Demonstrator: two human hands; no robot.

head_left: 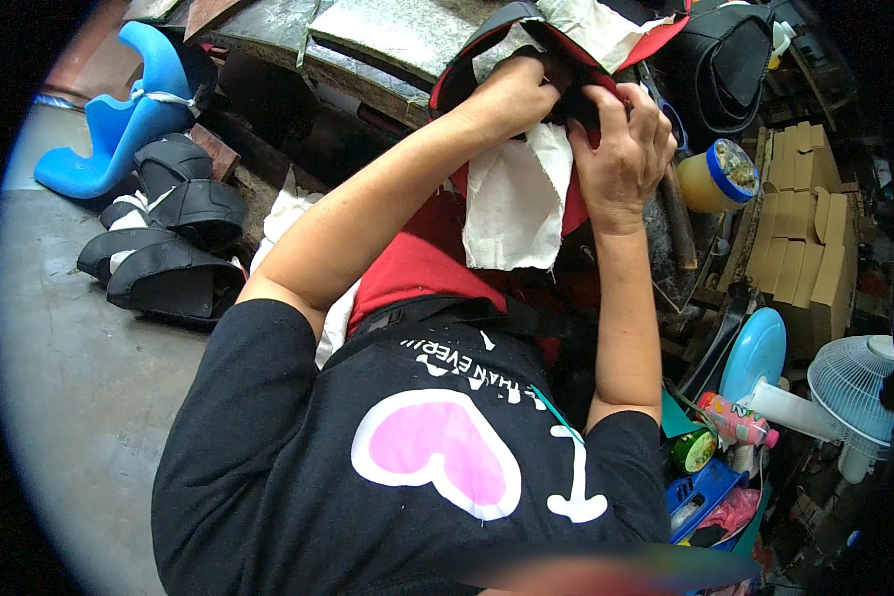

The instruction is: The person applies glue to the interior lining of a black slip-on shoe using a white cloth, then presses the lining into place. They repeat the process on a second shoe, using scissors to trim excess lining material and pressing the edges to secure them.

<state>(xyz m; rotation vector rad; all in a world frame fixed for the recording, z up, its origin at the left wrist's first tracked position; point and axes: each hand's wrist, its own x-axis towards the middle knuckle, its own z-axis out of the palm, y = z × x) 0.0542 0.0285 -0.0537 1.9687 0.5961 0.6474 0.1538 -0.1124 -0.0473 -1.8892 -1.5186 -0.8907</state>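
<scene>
Left hand (515,94) and right hand (626,149) reach into red-edged black fabric (457,84) at the tabletop (377,50) edge; hidden fingertips leave each grip unclear. Tugging could snag the dangling white cloth (517,214).

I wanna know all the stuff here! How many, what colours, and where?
black-and-red piece: one, black and red, at both hands
hanging cloth: one, white, between the forearms
worktop: one, pale grey, top
curved form: at least one, blue, upper left
padded pieces: several, black, left
floor: one, grey, left
jar: one, yellowish, blue lid, right
boxes: several, tan, right
fan: one, white, right
bottle: one, pink, lower right
other clutter: uncounted, mixed, lower right
shirt: one, black, pink heart, lower middle
left hand: one, bare, top middle
right hand: one, bare, right of it
</scene>
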